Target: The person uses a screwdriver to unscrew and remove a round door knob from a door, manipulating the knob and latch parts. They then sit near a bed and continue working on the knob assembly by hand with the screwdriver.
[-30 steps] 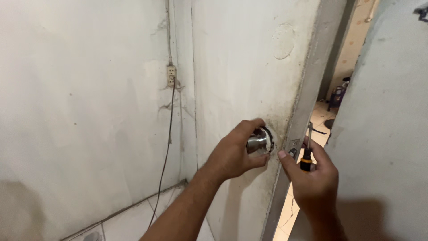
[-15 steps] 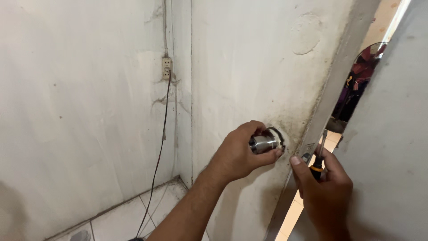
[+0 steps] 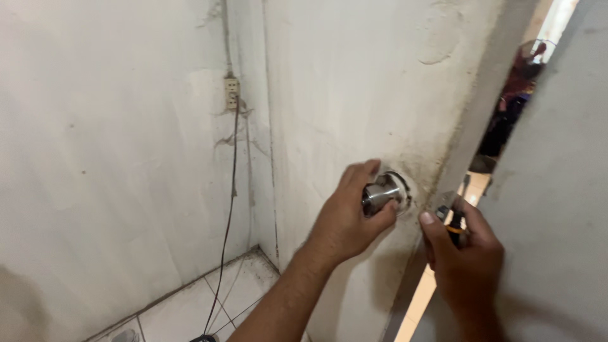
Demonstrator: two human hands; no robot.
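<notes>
- Steel-bright and round, the door knob (image 3: 385,193) sits on the face of the white door (image 3: 354,95), close to the door's free edge and about halfway down what shows of it.
- Fingers of the left hand (image 3: 347,218) curl around the knob from its left side, the thumb pressed under the knob's front end, so the hand is closed on it.
- From that hand the bare left forearm runs down and away from the knob toward the bottom edge of the view.
- Just right of the knob, past the door's edge, the right hand (image 3: 465,253) is wrapped around the black and orange handle of a screwdriver (image 3: 457,218); its fingers are closed on the handle, the thumb lying along it.
- The screwdriver's dark shaft points up from the fist, right beside the small metal latch plate (image 3: 445,204) on the door's edge; I cannot tell whether the tip touches anything.
- Right of the knob, the gap between door and frame shows a bright tiled floor and part of another person in dark and red clothing, well apart.
- Far left of the knob, a wall outlet (image 3: 232,93) sits in the corner, and a thin black cable (image 3: 226,215) hangs from it down to the white floor tiles (image 3: 190,310).
</notes>
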